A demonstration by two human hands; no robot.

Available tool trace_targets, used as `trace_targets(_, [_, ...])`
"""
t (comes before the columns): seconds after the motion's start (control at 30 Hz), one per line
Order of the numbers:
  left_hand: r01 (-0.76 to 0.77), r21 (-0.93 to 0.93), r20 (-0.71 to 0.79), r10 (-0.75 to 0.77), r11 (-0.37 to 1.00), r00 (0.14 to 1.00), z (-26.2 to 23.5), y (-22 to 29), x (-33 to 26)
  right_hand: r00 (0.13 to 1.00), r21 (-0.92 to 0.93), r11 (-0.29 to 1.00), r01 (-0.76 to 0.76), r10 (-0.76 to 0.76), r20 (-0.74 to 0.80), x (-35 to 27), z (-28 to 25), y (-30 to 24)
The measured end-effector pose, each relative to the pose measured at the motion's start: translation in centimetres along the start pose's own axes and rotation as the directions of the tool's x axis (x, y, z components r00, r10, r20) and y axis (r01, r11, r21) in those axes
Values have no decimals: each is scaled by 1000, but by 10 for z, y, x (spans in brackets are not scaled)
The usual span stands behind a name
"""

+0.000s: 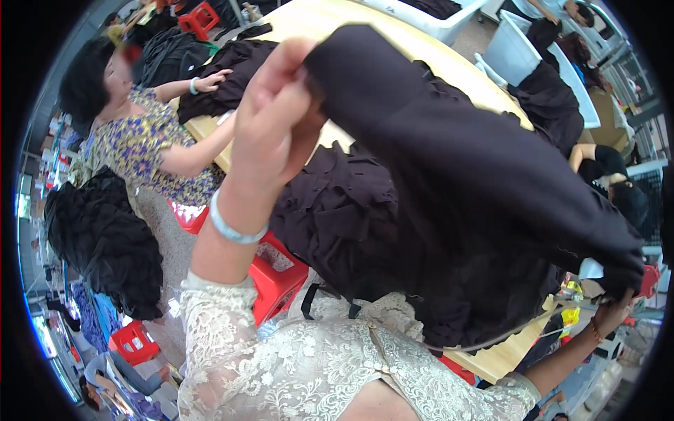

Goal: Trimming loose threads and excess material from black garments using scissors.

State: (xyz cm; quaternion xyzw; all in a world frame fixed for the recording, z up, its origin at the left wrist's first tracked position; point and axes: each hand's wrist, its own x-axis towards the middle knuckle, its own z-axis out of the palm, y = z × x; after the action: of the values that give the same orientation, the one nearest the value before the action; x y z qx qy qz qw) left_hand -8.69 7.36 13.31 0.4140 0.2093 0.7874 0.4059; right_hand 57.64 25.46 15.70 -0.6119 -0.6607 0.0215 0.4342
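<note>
A dark garment point(463, 154) is stretched across the view, raised above the table and slanting down to the right. My left hand point(277, 116) is lifted high, its fingers pinched on the folded upper end of the cloth. Far out at the right, my right hand point(614, 314) grips the garment's other end, its fingers partly hidden by the fabric. Near that end a small white patch point(591, 269) shows against the dark cloth. Just below lies a heap of similar dark garments point(344, 200), some with small buttons or holes. The garment's exact kind cannot be made out.
The pale wooden table point(309, 17) curves round in front. At the left a co-worker in a flowered dress point(147, 130) handles dark cloth. Red stools point(277, 274) stand below me, and a dark cloth heap point(105, 242) lies on the floor. Plastic tubs point(516, 52) stand behind.
</note>
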Motion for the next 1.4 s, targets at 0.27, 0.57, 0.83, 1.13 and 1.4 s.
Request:
trace_targets(0.27, [647,740,-374,-688,182,622,-86,0,-179,163,-317,871,-376,399,903,-169,62,-107])
trace_targets(0.57, [318,924,-382,-513,-212,769,-44,-66,-213,519,-43,998,-43,59,853,-214,186,-163])
trace_targets(0.83, [577,816,-433,-621,38,653,-39,-53,-202,608,-9,999,37,-15,794,-241,196,-158])
trace_targets(1.13, [852,475,-548,-683,221,483,-47,-164,-175,350,153,978,142,-194,917,-236,190,-173])
trace_targets(1.4, [836,454,-582,-608,307,539,-38,-161,-181,194,182,979,88,-196,961,-229,194,-170])
